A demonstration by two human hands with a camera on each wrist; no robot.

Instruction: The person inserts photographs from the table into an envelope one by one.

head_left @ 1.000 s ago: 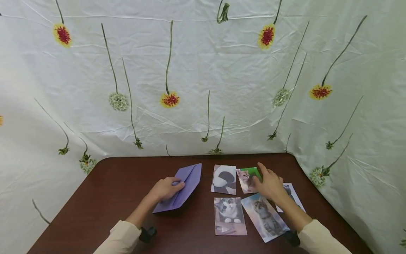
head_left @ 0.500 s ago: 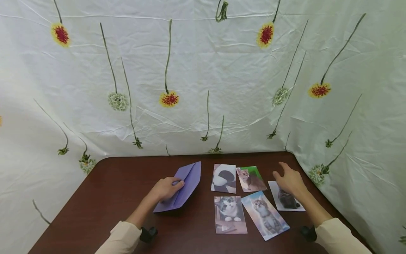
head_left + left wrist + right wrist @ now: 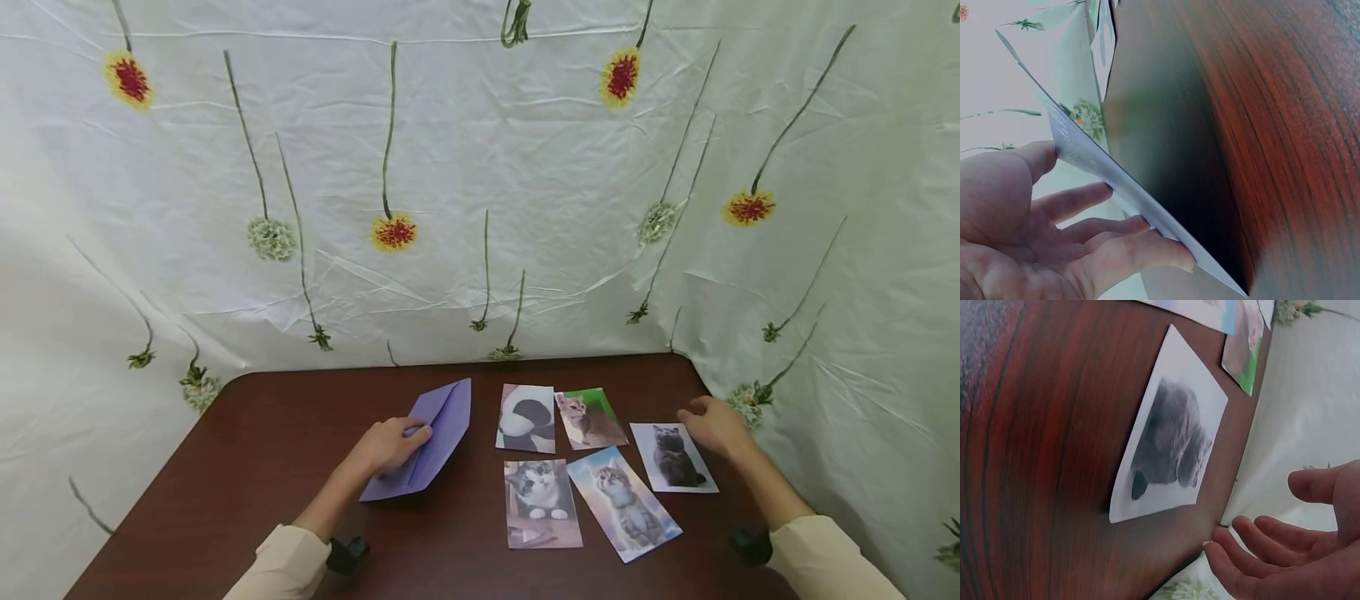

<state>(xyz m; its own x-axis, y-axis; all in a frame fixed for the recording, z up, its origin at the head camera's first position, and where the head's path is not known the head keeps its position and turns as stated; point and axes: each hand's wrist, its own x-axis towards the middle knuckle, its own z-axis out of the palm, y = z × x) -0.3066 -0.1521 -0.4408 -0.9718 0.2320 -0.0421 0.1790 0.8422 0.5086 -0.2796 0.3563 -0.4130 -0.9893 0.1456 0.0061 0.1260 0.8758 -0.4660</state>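
My left hand [image 3: 390, 448] grips a purple envelope [image 3: 447, 437], which tilts above the dark table. In the left wrist view the envelope [image 3: 1119, 178] appears nearly edge-on, with the fingertips against its near side. To the right, my right hand [image 3: 717, 425] holds nothing; its fingers are loosely bent just beside a card with a dark grey cat [image 3: 675, 457]. Seen from the right wrist, the grey cat card [image 3: 1169, 434] lies flat, apart from the hand [image 3: 1297, 550]. Nearby are cards with a kitten on blue [image 3: 625, 504] and a cat on green [image 3: 590, 418].
A card with a black and white animal [image 3: 527, 418] lies at the back of the group, and a grey and white cat card [image 3: 542, 504] in front of it. White flowered cloth [image 3: 450, 167] hangs behind the dark wooden table [image 3: 247, 475].
My right hand has moved right, from over the green-backed cat card, past the grey cat card to its right side, uncovering both. The left hand keeps its hold on the envelope, nearly still.
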